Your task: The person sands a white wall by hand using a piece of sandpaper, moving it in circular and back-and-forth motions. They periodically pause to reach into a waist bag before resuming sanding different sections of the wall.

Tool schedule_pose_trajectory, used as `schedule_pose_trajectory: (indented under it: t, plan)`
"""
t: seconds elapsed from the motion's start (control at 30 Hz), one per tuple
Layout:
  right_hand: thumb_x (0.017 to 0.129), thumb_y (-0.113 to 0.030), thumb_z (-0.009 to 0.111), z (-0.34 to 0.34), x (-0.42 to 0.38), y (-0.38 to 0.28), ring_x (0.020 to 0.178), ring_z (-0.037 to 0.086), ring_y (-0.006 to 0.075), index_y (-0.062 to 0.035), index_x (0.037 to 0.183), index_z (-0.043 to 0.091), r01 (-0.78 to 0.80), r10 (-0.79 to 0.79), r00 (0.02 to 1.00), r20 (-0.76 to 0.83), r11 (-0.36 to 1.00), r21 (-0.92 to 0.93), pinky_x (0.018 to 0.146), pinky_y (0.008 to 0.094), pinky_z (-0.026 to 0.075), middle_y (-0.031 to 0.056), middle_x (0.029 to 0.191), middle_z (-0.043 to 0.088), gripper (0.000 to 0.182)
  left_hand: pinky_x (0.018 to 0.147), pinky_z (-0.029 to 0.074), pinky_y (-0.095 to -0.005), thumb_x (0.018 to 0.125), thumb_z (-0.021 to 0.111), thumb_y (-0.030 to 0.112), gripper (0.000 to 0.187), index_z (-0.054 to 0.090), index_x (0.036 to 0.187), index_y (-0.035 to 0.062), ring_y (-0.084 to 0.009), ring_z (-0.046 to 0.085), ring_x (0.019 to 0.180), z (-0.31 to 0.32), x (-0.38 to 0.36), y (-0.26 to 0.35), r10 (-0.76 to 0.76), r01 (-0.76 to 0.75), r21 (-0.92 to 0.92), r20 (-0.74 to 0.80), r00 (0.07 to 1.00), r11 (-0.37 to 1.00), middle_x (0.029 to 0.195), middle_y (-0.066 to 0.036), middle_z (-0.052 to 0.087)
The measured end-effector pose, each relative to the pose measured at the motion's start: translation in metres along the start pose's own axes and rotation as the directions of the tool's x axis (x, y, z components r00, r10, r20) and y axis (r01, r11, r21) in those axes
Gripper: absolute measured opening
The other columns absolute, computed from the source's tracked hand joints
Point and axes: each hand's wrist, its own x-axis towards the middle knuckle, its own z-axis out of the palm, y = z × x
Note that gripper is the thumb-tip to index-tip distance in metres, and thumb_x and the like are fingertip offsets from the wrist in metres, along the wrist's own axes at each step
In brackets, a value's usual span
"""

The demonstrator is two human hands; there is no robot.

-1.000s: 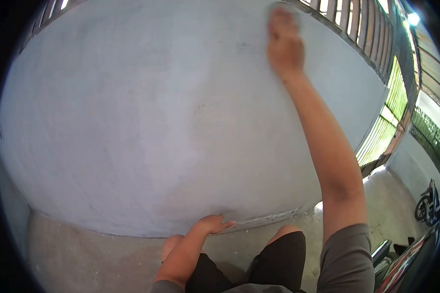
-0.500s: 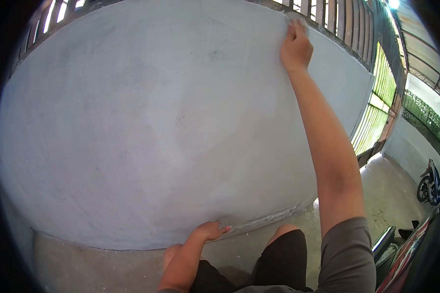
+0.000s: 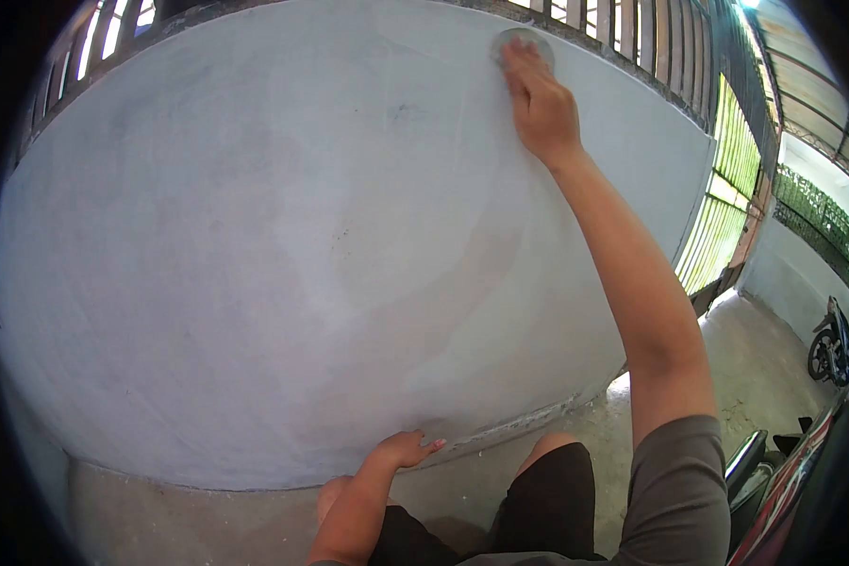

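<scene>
My right hand [image 3: 543, 108] is high on the pale grey-white wall [image 3: 255, 245], its fingers pressing a round grey pad [image 3: 538, 42] flat against the surface just under the top edge. Motion blurs the fingertips, and most of the pad lies under them. Low down, my left hand [image 3: 406, 449] rests by my left knee, close to the foot of the wall. Its fingers point to the right and it holds nothing that shows. Faint smudges and a few small dark specks mark the wall's middle.
Upright slats [image 3: 623, 38] run above the wall. A yellow-green lit gate [image 3: 731, 189] stands beyond its right end. Motorbikes are at the right: one parked far back [image 3: 832, 347], another close by [image 3: 774, 500]. Concrete floor [image 3: 198, 519] lies below.
My right hand and the round pad have slid left and slightly down along the top of the wall. My left hand stays in nearly the same place.
</scene>
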Motion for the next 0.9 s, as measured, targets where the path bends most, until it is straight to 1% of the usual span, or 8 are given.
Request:
schedule_pose_trajectory:
  t: [0.13, 0.23, 0.27, 0.37, 0.4, 0.5, 0.67, 0.9]
  plan:
    - [0.098, -0.017, 0.052, -0.005, 0.012, 0.018, 0.129, 0.054, 0.0344, -0.0112, 0.122, 0.067, -0.514, 0.499, 0.837, -0.226, 0.858, -0.008, 0.104, 0.0431, 0.048, 0.0116, 0.137, 0.060, 0.029, 0.102, 0.045, -0.0484, 0.089, 0.036, 0.082, 0.101, 0.055, 0.130, -0.0082, -0.0438, 0.058, 0.120, -0.002, -0.002, 0.003, -0.031, 0.032, -0.010, 0.056, 0.998, 0.999, 0.126, -0.030, 0.061]
    - [0.097, -0.018, 0.051, 0.005, 0.011, 0.002, 0.125, 0.056, 0.0362, -0.0123, 0.120, 0.068, -0.447, 0.443, 0.893, -0.084, 0.893, -0.047, 0.101, 0.0442, 0.049, 0.0120, 0.135, 0.061, 0.029, 0.102, 0.045, -0.0485, 0.089, 0.037, 0.082, 0.101, 0.054, 0.131, -0.0080, -0.0436, 0.058, 0.120, 0.000, 0.000, 0.001, -0.031, 0.032, -0.005, 0.053, 0.998, 0.999, 0.126, -0.030, 0.061]
    - [0.096, -0.019, 0.051, 0.017, 0.006, 0.000, 0.118, 0.060, 0.0388, -0.0154, 0.119, 0.068, -0.187, 0.182, 0.973, -0.143, 0.982, -0.023, 0.098, 0.0458, 0.051, 0.0124, 0.135, 0.061, 0.029, 0.102, 0.045, -0.0485, 0.089, 0.037, 0.082, 0.100, 0.054, 0.131, -0.0077, -0.0435, 0.058, 0.120, 0.001, 0.001, 0.000, -0.027, 0.027, -0.001, 0.046, 0.999, 1.000, 0.125, -0.030, 0.062]
    - [0.100, -0.021, 0.050, 0.006, 0.004, 0.006, 0.125, 0.057, 0.0340, -0.0182, 0.127, 0.065, -0.247, 0.245, 0.967, -0.075, 0.969, -0.020, 0.103, 0.0435, 0.048, 0.0140, 0.137, 0.058, 0.031, 0.101, 0.045, -0.0487, 0.089, 0.037, 0.082, 0.100, 0.054, 0.131, -0.0078, -0.0432, 0.058, 0.120, -0.001, 0.000, 0.003, -0.042, 0.042, -0.002, 0.064, 0.997, 0.999, 0.125, -0.030, 0.062]
    - [0.101, -0.023, 0.049, -0.004, 0.011, 0.012, 0.127, 0.056, 0.0338, -0.0165, 0.132, 0.062, -0.529, 0.527, 0.848, -0.057, 0.849, -0.025, 0.102, 0.0425, 0.048, 0.0124, 0.138, 0.059, 0.034, 0.101, 0.045, -0.0487, 0.089, 0.037, 0.082, 0.100, 0.054, 0.131, -0.0078, -0.0432, 0.058, 0.120, 0.000, 0.001, 0.002, -0.045, 0.046, -0.012, 0.059, 0.997, 0.999, 0.125, -0.030, 0.062]
    - [0.100, -0.021, 0.047, 0.011, 0.008, 0.041, 0.129, 0.055, 0.0318, -0.0157, 0.130, 0.063, -0.518, 0.464, 0.852, -0.245, 0.817, -0.253, 0.098, 0.0444, 0.051, 0.0094, 0.144, 0.054, 0.034, 0.102, 0.045, -0.0487, 0.089, 0.036, 0.082, 0.101, 0.054, 0.131, -0.0081, -0.0429, 0.058, 0.120, 0.002, 0.001, -0.001, -0.030, 0.031, -0.011, 0.036, 0.999, 0.999, 0.125, -0.030, 0.062]
    - [0.100, -0.022, 0.055, 0.011, 0.009, -0.011, 0.135, 0.050, 0.0320, -0.0048, 0.131, 0.061, -0.023, 0.022, 1.000, -0.005, 0.997, -0.078, 0.101, 0.0427, 0.050, 0.0131, 0.140, 0.058, 0.036, 0.100, 0.046, -0.0485, 0.089, 0.036, 0.081, 0.100, 0.055, 0.128, -0.0082, -0.0436, 0.059, 0.119, -0.001, -0.002, 0.002, -0.018, 0.018, 0.000, 0.016, 1.000, 1.000, 0.123, -0.030, 0.063]
    - [0.097, -0.017, 0.055, 0.036, 0.027, -0.051, 0.127, 0.057, 0.0319, -0.0072, 0.128, 0.063, -0.071, 0.058, 0.989, -0.133, 0.992, -0.100, 0.101, 0.0420, 0.050, 0.0125, 0.132, 0.063, 0.034, 0.100, 0.046, -0.0489, 0.090, 0.036, 0.081, 0.100, 0.056, 0.127, -0.0091, -0.0436, 0.059, 0.118, -0.004, -0.004, 0.003, -0.024, 0.025, -0.014, 0.044, 0.999, 1.000, 0.123, -0.030, 0.062]
